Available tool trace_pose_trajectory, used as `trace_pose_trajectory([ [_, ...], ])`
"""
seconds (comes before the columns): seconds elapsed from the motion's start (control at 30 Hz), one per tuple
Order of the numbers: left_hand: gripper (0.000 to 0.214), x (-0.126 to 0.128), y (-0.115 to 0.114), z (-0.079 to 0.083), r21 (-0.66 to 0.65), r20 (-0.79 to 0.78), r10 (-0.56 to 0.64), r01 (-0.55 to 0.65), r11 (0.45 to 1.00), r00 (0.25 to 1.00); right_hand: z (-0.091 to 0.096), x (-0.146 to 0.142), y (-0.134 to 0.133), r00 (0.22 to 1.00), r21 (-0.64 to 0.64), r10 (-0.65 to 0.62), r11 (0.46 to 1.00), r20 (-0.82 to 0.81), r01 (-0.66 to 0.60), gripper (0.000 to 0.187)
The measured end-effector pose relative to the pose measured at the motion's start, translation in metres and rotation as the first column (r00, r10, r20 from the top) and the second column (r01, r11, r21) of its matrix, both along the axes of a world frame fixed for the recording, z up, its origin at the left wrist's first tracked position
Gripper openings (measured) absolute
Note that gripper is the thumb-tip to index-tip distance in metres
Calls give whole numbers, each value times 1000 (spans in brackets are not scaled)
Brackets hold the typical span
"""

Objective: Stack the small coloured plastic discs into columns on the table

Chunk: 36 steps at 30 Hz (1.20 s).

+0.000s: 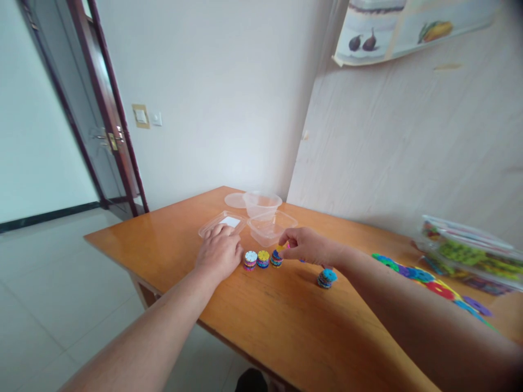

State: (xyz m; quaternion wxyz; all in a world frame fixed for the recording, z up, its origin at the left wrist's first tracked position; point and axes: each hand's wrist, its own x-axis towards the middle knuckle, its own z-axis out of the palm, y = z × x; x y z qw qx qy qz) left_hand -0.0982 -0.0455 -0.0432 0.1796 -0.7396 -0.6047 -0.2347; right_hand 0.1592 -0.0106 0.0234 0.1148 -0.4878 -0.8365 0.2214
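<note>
Palm down on the table, my left hand [220, 250] lies left of the stacks, its fingers at the near edge of a clear plastic lid [207, 225] with a white label. It holds nothing that I can see. Between thumb and fingers, my right hand [304, 245] pinches a yellow notched plastic disc [280, 248], just over a stack with a blue top [276, 260]. Beside that stack stand one topped yellow [263, 258] and one topped white [250, 259]. Part of another coloured stack is hidden behind my right hand. A blue-topped stack [327, 278] stands nearer, under my right wrist.
Behind the stacks are a clear rectangular container [272, 231], a round tub [261, 201] and a round lid [234, 200]. Larger coloured discs [441, 289] lie joined at the right, near a filled plastic box [469, 253]. The wooden table [163, 239] meets the wall behind.
</note>
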Motion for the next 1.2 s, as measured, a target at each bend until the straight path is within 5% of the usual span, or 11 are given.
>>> trace_pose_trajectory([
  [0.1, 17, 0, 0, 0, -3, 21, -10, 10, 1000, 1000, 1, -1, -1, 1000, 24, 7, 1000, 12, -7, 40],
  [0.27, 17, 1, -1, 1, -22, 72, -26, 27, 999, 997, 5, 18, 10, 986, -153, -154, 975, 56, 161, 31],
  [0.47, 15, 0, -1, 1, -4, 48, -26, 26, 1000, 999, -10, 38, 25, 961, -188, -248, 945, 121, 268, 33],
  [0.67, 15, 0, -1, 0, 4, 41, -29, 29, 1000, 999, -19, 41, 30, 962, -197, -236, 945, 141, 261, 23],
  [0.93, 15, 0, -1, 1, -9, 33, -28, 28, 1000, 999, 2, 25, 10, 983, -207, -186, 961, 8, 183, 31],
  [1.2, 17, 0, -2, 1, -14, 35, -18, 19, 1000, 999, 11, -3, -5, 998, -18, -30, 999, 55, 31, 37],
])
